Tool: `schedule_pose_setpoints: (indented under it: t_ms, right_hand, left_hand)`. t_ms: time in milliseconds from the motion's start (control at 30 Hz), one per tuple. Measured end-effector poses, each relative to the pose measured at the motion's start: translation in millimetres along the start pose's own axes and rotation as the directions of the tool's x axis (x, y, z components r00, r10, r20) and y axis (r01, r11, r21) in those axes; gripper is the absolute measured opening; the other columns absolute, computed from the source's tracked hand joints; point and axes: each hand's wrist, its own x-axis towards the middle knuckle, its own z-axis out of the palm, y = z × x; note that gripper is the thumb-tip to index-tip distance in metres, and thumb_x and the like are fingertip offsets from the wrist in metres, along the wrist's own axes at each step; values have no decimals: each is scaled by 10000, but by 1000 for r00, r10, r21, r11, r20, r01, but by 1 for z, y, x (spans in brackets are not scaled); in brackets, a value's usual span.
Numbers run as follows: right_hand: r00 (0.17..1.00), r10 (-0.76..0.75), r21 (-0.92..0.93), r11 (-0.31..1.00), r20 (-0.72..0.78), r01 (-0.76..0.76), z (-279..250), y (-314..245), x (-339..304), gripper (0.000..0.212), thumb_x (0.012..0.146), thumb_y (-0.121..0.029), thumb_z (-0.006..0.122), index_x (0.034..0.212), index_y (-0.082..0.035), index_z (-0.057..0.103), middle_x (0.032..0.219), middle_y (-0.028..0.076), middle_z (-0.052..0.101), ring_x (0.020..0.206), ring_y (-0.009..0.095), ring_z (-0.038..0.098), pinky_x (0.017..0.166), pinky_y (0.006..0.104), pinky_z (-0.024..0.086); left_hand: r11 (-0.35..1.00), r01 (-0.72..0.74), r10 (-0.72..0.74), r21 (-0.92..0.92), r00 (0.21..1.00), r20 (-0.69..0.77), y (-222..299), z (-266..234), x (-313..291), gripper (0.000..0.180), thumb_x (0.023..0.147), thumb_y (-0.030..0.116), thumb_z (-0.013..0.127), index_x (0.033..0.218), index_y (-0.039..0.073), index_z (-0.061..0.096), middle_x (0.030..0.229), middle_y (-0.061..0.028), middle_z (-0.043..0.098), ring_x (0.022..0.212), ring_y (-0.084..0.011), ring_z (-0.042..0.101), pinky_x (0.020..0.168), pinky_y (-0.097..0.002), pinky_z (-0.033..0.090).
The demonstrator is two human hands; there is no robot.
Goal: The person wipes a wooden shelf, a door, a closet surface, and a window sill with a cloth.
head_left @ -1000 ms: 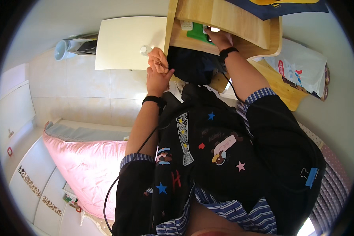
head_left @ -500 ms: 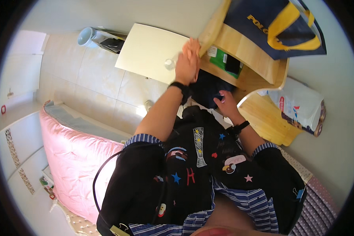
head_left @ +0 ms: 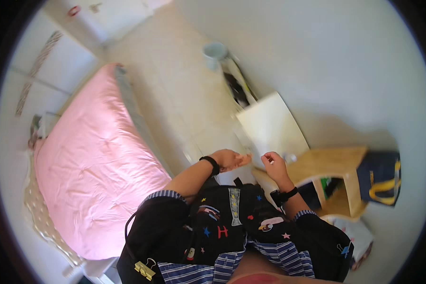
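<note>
The left hand is closed around a peach cloth, which pokes out past the fingers in front of the person's chest, its edges softened by blur. The right hand is raised just beside it, apart from the cloth, with fingers curled inward; I can't tell whether anything small sits between them. A black band circles each wrist. Past the hands I see a white cabinet, a small bottle blurred at its near end, and farther off a pale blue bin near the wall. Over on the person's right is a wooden shelf with open compartments, something green inside one, and a dark bag with yellow handles at its outer end. On the left, well apart from the cloth, a pink quilt lies spread out beside a tufted headboard.
</note>
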Motion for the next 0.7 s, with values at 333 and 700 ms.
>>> schedule_pose_setpoints:
  t_ms: [333,700]
  right_hand:
    - [667,-492,443,858,559,261,199,-256,192,675,1000,-201,674,1569,-12,363,1435,172,538,1321,252,529,1096,360,451]
    - [631,-346,695,547,694,-465,320,-324,410,503,1095,-240,536,1537,-48,388,1430,88,566,1271,192,585,1053,345,511]
  left_hand:
    - [953,-304,253,9,776,-578,-9,-210,-206,291,807,262,766,987,56,668,832,-128,726,717,-289,711,669,-396,564]
    - [756,-490,-48,-434,620,-783,-119,-461,-137,546,980,416,712,1220,-59,591,1128,-130,661,990,-179,653,832,-320,554]
